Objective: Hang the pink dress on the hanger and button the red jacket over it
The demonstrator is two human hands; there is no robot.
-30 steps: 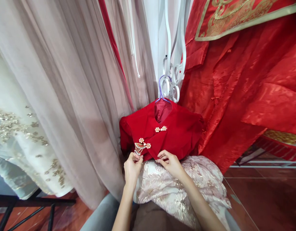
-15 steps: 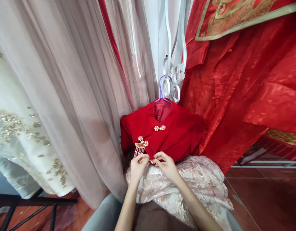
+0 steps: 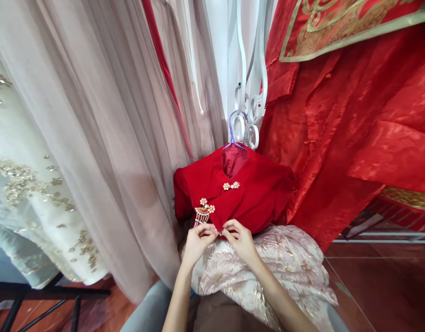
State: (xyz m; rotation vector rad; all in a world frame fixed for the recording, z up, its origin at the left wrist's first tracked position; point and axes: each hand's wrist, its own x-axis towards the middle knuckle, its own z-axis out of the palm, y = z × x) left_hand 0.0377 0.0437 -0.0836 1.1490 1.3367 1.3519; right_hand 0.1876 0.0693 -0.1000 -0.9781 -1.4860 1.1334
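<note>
A red velvet jacket (image 3: 257, 193) hangs on a purple hanger (image 3: 231, 127), with a pink and gold skirt (image 3: 292, 263) below it. A flowered clasp (image 3: 231, 186) sits under its neckline, and a tasselled ornament (image 3: 203, 213) lies on its left side. At the jacket's lower front edge, my left hand (image 3: 200, 240) pinches the clasp there (image 3: 220, 234) from the left. My right hand (image 3: 238, 237) pinches the same spot from the right, its fingertips almost meeting the left ones. Fingers cover most of this lower clasp.
Grey-pink sheer fabric (image 3: 105, 138) hangs at the left, beside a white gown with gold sequins (image 3: 36, 184). Red satin garments (image 3: 330, 115) hang at the right. White scrolled metalwork (image 3: 252, 110) stands behind the hanger. A black metal frame (image 3: 74, 291) is at the lower left.
My left hand's fingers have shifted slightly right, closer to my right hand. More of the lower clasp is now covered. The view has moved slightly.
</note>
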